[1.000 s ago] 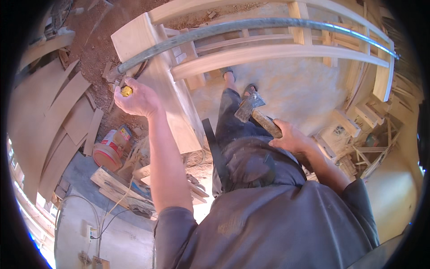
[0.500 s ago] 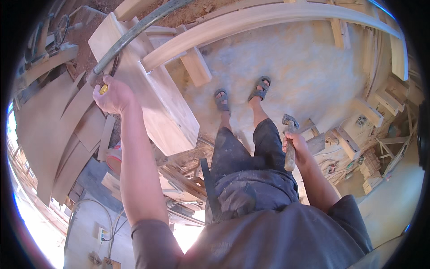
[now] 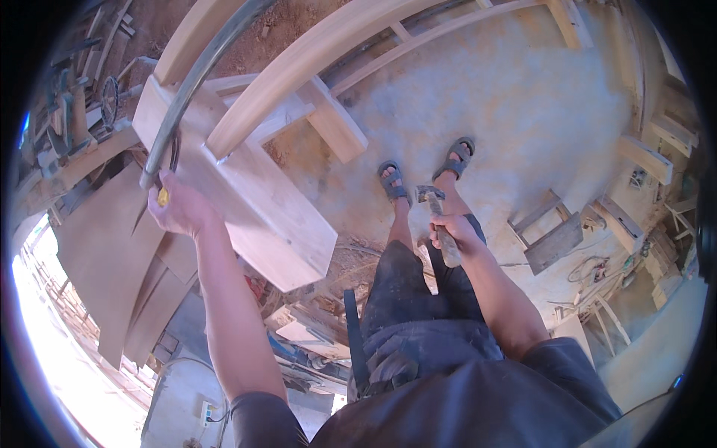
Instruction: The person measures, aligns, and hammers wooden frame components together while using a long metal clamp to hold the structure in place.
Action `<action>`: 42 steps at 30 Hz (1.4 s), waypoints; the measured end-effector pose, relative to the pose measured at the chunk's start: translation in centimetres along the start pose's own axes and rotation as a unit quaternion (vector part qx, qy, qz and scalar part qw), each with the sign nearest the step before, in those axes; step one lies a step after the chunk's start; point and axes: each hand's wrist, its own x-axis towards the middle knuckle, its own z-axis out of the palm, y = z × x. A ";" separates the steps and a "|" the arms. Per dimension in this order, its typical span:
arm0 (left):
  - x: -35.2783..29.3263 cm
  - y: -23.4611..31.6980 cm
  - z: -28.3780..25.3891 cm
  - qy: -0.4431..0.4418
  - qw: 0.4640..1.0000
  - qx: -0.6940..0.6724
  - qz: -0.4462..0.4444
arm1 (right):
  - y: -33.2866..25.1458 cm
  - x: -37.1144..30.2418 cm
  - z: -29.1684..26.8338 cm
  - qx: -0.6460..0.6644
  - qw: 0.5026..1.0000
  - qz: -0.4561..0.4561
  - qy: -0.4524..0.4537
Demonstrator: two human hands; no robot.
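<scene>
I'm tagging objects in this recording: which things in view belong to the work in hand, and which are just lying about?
In the work:
hammer-like tool, in the right hand
yellow piece, in the left hand
metal bar
pale wooden beam

Apparently lying about:
brown sheets, left
small wooden frame, on the floor

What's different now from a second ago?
The right hand carried the hammer out to the right, clear of the legs, then back left in front of them. The view has swung, so the wooden frame sits lower and further left. Nothing was taken up or let go: the left hand stays near the end of the pipe, holding a small yellow thing.
</scene>
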 end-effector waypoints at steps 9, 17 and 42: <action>-2.8 3.2 -0.1 0.061 0.985 0.123 0.103 | -6.2 11.3 1.5 -0.059 0.979 -0.123 0.152; -23.0 5.2 -2.8 -0.542 0.734 0.235 0.334 | -6.0 -4.1 8.9 -0.018 0.966 -0.142 -0.216; -11.7 8.7 -2.9 -0.784 0.610 0.109 0.044 | -2.4 -7.3 14.5 -0.217 0.928 -0.272 -0.133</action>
